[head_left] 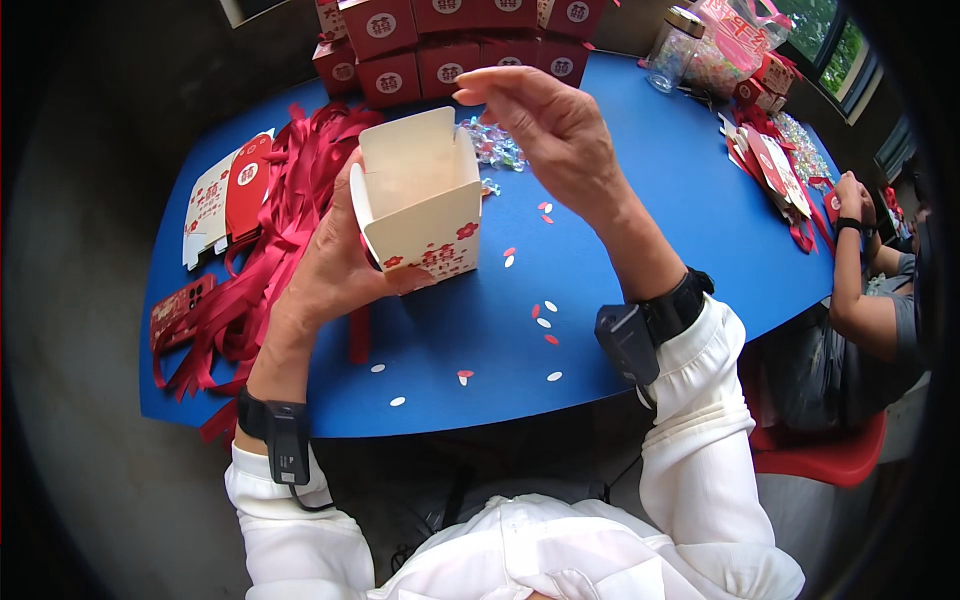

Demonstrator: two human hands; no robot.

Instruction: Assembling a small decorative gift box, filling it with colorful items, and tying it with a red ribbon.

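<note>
My left hand (335, 255) grips a cream paper gift box (425, 225) with red flowers and red print. The box is tilted slightly, its top flaps standing up and its mouth facing me; the part of the inside that shows looks bare. Up and to the right of it, my right hand (560, 140) hovers with fingers loosely bent and apart, and I see nothing in them. Below its fingertips, partly behind the box, lies a small pile of shiny wrapped candies (497, 146) on the blue table (640, 210).
Red ribbons (310, 180) heap at the left, beside flat unfolded boxes (225, 195) and a patterned phone (182, 308). Finished red boxes (440, 65) stack at the back. A candy jar (676, 45) stands far right, near another person's hands (855, 200). Red and white confetti (543, 323) dots the table.
</note>
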